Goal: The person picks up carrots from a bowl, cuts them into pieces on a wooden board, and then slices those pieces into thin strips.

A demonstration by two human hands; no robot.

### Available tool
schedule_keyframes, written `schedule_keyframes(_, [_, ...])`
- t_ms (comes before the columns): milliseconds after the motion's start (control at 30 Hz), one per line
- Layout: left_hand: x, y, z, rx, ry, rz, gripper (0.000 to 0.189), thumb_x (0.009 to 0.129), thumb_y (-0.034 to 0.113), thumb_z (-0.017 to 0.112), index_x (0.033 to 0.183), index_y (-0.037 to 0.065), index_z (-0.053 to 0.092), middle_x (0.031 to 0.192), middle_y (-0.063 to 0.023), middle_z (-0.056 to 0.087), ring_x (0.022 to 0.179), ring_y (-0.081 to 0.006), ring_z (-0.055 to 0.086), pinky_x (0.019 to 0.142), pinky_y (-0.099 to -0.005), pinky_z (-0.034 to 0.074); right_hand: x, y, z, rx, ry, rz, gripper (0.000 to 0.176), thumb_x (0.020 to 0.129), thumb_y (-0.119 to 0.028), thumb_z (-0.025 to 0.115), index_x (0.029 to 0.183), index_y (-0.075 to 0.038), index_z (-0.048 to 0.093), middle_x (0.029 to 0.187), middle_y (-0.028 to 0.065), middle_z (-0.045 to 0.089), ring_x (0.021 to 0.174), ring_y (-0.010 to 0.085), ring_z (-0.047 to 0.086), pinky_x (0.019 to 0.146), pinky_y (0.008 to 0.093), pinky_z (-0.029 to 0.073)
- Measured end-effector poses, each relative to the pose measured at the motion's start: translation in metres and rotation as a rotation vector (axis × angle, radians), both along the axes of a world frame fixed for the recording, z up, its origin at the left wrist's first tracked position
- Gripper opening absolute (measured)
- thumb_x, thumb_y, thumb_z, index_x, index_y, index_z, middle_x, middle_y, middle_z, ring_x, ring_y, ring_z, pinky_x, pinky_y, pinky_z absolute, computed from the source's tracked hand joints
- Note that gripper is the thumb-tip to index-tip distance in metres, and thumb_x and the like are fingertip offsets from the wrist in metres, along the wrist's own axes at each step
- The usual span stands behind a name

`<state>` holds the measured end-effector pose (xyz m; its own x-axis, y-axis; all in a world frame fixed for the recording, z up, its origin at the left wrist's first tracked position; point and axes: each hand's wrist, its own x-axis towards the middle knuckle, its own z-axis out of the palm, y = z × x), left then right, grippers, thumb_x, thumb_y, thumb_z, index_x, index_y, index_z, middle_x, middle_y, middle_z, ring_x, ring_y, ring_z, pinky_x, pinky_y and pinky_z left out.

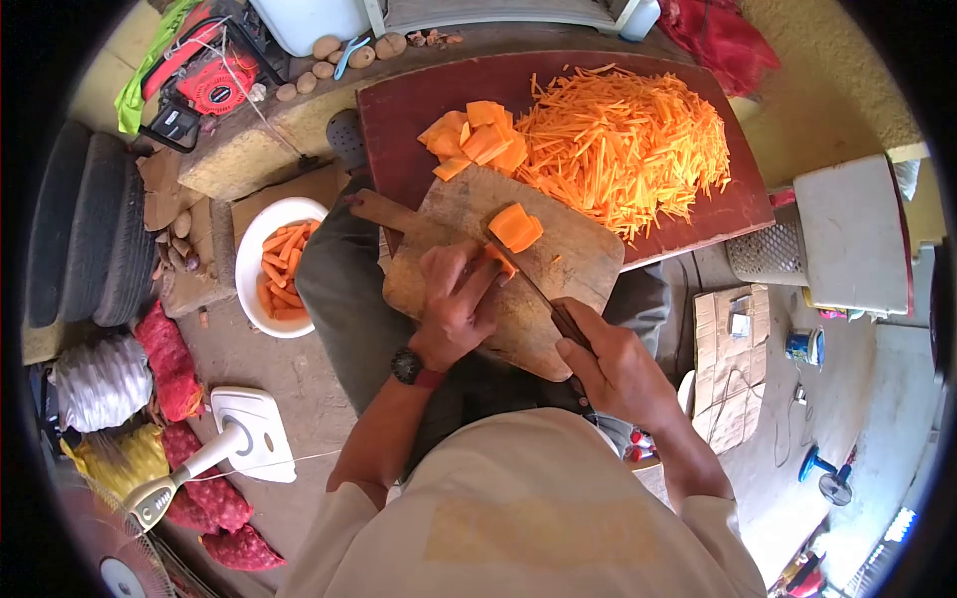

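My right hand (pixel 615 361) is closed around the dark handle of a kitchen knife (pixel 533 286), its blade lying across a wooden cutting board (pixel 583 259). My left hand (pixel 461 299), wearing a dark watch at the wrist, presses a piece of carrot (pixel 501 261) against the board with curled fingers beside the blade. Just past the blade rests a short stack of carrot slices (pixel 515 228). Behind the board, a big heap of carrot strips (pixel 628 145) and a smaller pile of carrot slices (pixel 478 138) lie on a dark red table (pixel 399 100).
A white basin (pixel 249 239) of whole peeled carrots stands on the floor at left. Beyond it are stacked tires (pixel 105 229) and red mesh sacks (pixel 169 359). A white fan base (pixel 254 434) is at lower left, flattened cardboard (pixel 728 369) at right.
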<state>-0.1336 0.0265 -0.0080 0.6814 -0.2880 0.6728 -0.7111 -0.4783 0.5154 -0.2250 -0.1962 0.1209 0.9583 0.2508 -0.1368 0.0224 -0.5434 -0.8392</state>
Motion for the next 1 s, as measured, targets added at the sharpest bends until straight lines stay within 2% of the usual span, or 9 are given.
schedule_keyframes(467, [0.002,0.003,-0.005,-0.017,-0.002,-0.015,0.032,0.085,0.007,0.086,0.116,0.004,0.078,0.124,-0.0132,0.066,0.103,-0.0301,0.066,0.093,-0.0471,0.046,0.001,0.006,0.023,-0.055,0.084,0.005,0.038,0.106,-0.008,0.067,0.141,0.001,0.054,0.103,0.0271,0.072,0.091,0.0521,0.072,0.074,0.0528,0.057])
schedule_keyframes(733, [0.002,0.008,-0.007,0.033,0.034,-0.063,0.036,0.08,0.004,0.08,0.116,0.005,0.077,0.129,-0.016,0.063,0.107,-0.0343,0.065,0.097,-0.0515,0.045,0.005,0.011,0.037,-0.163,0.184,0.043,0.043,0.105,-0.01,0.069,0.144,0.0,0.052,0.102,0.0271,0.073,0.091,0.052,0.073,0.073,0.0552,0.058])
schedule_keyframes(1000, [0.002,0.008,-0.008,0.048,0.044,-0.07,0.038,0.078,0.008,0.079,0.116,0.005,0.077,0.131,-0.0185,0.062,0.11,-0.0368,0.064,0.1,-0.0535,0.045,0.007,0.01,0.029,-0.186,0.16,0.067,0.047,0.105,-0.011,0.069,0.147,0.001,0.05,0.102,0.0264,0.074,0.089,0.0483,0.075,0.073,0.0533,0.061])
